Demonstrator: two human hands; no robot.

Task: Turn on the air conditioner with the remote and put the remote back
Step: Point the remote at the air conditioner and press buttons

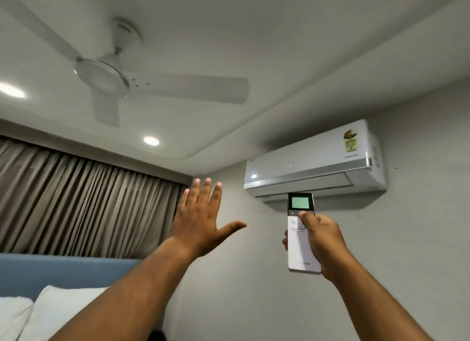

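Observation:
A white air conditioner [315, 160] hangs high on the wall at the right, its flap shut. Just below it I hold a slim white remote [300, 249] upright, its small screen pointing up toward the unit. My right hand [321, 236] is shut around the remote, with the thumb resting on the buttons under the screen. My left hand [201, 218] is raised to the left of the remote, palm away from me, fingers spread, holding nothing.
A white ceiling fan [106, 76] hangs at the upper left, near two recessed lights [151, 140]. Brown pleated curtains [84, 203] cover the left wall above a blue headboard [63, 272]. White pillows [58, 312] lie at the lower left.

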